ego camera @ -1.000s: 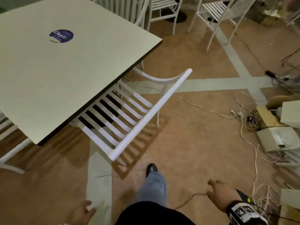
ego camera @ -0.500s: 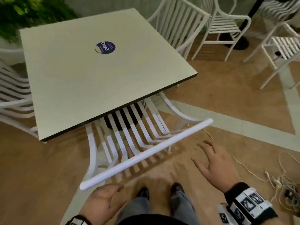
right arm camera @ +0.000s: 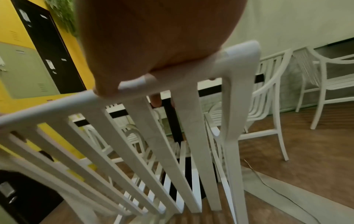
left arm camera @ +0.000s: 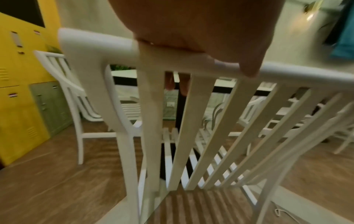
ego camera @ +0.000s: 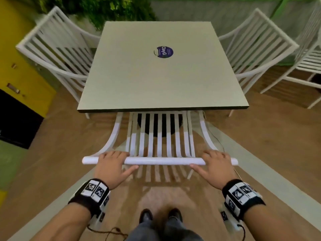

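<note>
A white slatted chair (ego camera: 159,136) stands at the 6 o'clock side of a square table (ego camera: 156,84), its seat tucked beneath the tabletop's near edge and its back leaning toward the person. Both hands hold the chair's top rail (ego camera: 163,161). The left hand (ego camera: 111,166) grips the rail toward its 9 o'clock end, fingers (ego camera: 113,153) curled over the far side and thumb (ego camera: 129,170) stretched along the near side. The right hand (ego camera: 214,166) grips it toward the 3 o'clock end in the same way, fingers over the top and thumb pointing inward. In the left wrist view the fingertips (left arm camera: 184,86) show between the slats below the rail, wrapped round it; the right wrist view shows one fingertip (right arm camera: 156,100) hooked behind the rail likewise.

A round purple sticker (ego camera: 164,52) lies on the table, toward 12 o'clock of its middle. Two more white chairs flank the table, one at 9 o'clock (ego camera: 57,47) and one at 3 o'clock (ego camera: 260,44). A green plant (ego camera: 97,7) sits past the table at 11 o'clock, and yellow lockers (ego camera: 17,66) line the wall at 9 o'clock. The table's dark base (ego camera: 162,126) shows through the chair's slats. The person's black shoes (ego camera: 159,216) stand on the wood-look floor (ego camera: 260,153) at 6 o'clock, just behind the chair
</note>
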`<state>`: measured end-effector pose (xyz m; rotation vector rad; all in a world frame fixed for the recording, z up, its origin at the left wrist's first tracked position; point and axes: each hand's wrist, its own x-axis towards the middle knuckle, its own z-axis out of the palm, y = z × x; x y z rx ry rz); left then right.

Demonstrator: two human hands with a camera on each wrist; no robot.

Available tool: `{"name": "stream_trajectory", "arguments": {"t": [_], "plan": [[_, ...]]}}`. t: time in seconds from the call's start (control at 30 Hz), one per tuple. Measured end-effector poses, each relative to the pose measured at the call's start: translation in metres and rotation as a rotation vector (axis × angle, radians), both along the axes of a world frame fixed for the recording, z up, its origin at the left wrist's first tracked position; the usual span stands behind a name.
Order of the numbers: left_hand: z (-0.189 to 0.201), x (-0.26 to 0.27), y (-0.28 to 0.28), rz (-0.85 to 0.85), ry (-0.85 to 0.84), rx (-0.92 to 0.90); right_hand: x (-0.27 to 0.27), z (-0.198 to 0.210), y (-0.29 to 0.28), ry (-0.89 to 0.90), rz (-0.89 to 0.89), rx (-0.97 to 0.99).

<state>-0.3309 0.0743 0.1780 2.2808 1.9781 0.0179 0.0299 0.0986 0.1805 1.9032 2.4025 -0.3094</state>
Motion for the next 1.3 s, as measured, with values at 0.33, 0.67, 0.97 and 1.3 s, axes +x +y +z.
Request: {"name": "stream_trajectory", "arguments": {"t": [0.33,0.67,0.97,1.3], "plan": [[-0.017,-0.007,0.01,0.009,0.041,0.03,0.003,-0.018,0.006,-0.004,0.04,0.122],[-0.02,0.007,0.011,0.002,0.062,0.041,0.017,-0.016,0.013,-0.019,0.042,0.102],[-0.016,0.008,0.009,0.009,0.052,0.043,0.016,-0.008,0.013,-0.01,0.027,0.045],[-0.005,0.006,-0.061,0.194,-0.221,0.187,0.034,0.008,-0.021,0.176,0.015,0.226]]}}
